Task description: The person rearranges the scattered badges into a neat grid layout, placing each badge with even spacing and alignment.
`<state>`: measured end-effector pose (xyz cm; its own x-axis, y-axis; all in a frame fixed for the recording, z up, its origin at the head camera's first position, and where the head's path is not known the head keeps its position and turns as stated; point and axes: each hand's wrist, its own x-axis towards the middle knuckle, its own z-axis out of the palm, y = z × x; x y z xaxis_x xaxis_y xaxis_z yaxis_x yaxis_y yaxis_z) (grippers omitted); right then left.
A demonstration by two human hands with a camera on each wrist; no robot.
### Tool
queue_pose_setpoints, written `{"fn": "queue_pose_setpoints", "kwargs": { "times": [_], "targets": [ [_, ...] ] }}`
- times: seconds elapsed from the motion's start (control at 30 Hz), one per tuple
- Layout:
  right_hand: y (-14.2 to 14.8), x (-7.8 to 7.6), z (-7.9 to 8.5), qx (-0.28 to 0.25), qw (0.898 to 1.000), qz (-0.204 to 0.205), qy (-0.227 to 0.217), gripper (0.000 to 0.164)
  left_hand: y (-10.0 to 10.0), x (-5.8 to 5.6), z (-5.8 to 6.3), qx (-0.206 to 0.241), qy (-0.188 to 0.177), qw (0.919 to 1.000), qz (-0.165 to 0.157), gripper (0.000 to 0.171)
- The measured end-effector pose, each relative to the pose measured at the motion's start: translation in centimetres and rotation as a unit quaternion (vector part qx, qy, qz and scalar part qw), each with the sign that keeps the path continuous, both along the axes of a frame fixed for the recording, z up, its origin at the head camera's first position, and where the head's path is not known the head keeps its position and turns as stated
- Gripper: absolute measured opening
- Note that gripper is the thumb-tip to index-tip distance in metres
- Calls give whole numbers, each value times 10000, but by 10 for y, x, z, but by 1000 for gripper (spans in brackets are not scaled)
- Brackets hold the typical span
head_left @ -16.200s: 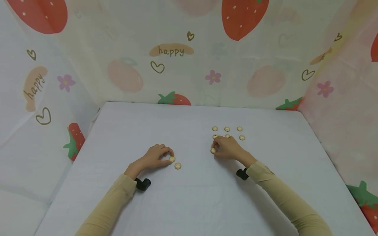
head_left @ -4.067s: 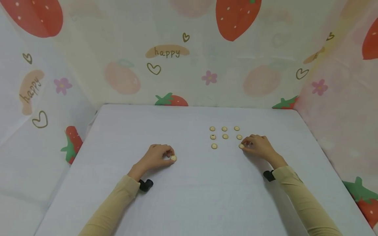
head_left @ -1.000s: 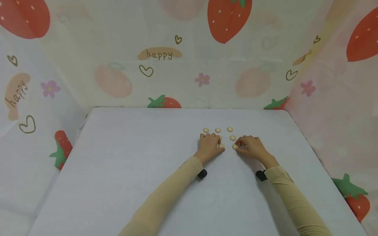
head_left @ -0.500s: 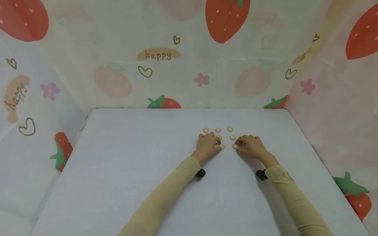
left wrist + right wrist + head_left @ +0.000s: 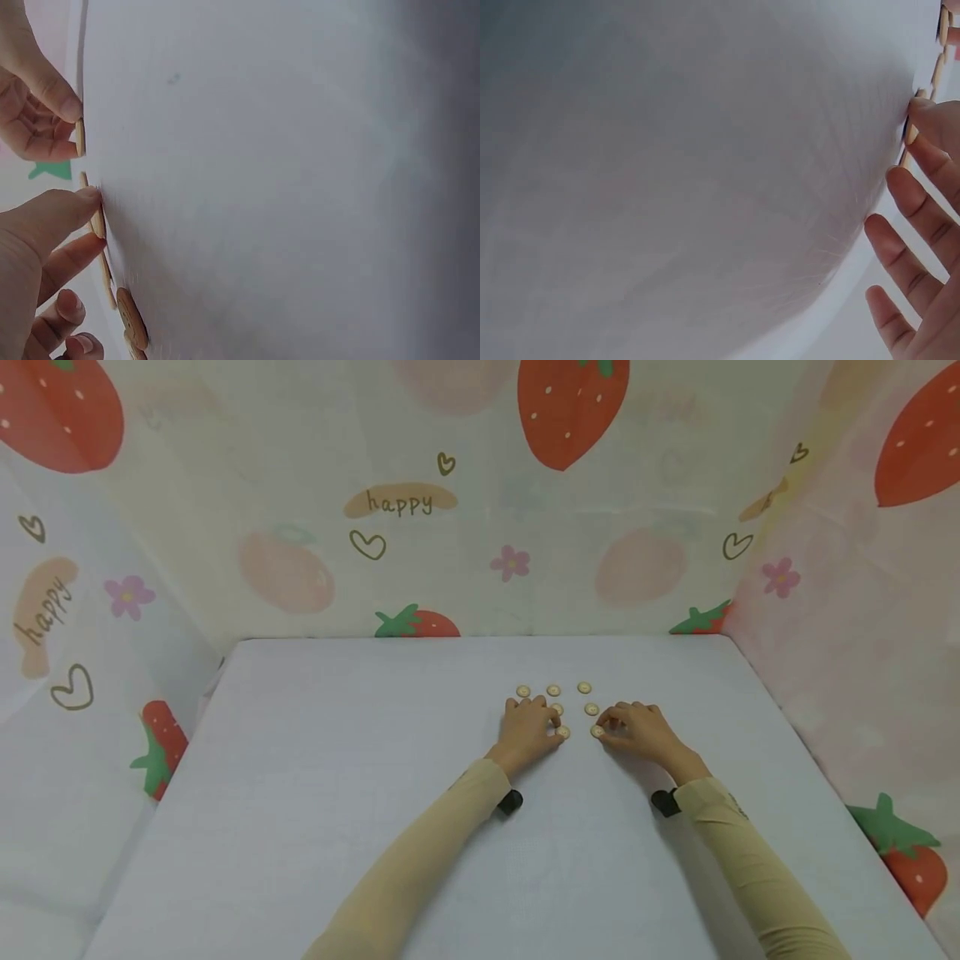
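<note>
My left hand [image 5: 527,728] pinches a round wooden button [image 5: 563,732] by its edge between thumb and index finger. Facing it across a small gap, my right hand [image 5: 639,732] holds another button [image 5: 597,732] in the same way, low at the tabletop. In the left wrist view the pinched button [image 5: 98,220] stands edge-on to the camera; the right wrist view shows the other button [image 5: 910,129] between thumb and fingertip. Behind the hands lies a row of three buttons, its middle one [image 5: 553,691] included. A second-row button [image 5: 592,709] shows between the hands; my left hand covers part of that row.
A white cloth covers the table [image 5: 300,818]. Strawberry-printed fabric [image 5: 450,560] rises along its back and both sides. Black wrist cameras [image 5: 511,802] sit under the cuffs. Two more buttons [image 5: 132,318] lie close by my left fingers.
Since about four seconds ago my left hand has carried its button from the left over to the other buttons. My right hand stays at its button. Over the last half second, almost nothing moves.
</note>
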<state>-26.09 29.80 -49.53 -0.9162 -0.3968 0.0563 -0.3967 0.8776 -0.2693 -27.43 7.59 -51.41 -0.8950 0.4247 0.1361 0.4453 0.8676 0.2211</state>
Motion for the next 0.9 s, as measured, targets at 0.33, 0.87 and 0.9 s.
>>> {"fn": "queue_pose_setpoints", "kwargs": {
  "times": [0.33, 0.87, 0.9],
  "targets": [
    [6, -9, 0, -80, 9997, 40, -221, 26, -9, -1, 9, 117, 29, 9999, 37, 32],
    [26, -24, 2, -235, 9968, -421, 636, 21, -79, -25, 14, 788, 360, 9954, 418, 28],
    [27, -25, 2, -236, 9963, -459, 682, 22, -85, -26, 14, 813, 394, 9948, 460, 27]
  ]
}}
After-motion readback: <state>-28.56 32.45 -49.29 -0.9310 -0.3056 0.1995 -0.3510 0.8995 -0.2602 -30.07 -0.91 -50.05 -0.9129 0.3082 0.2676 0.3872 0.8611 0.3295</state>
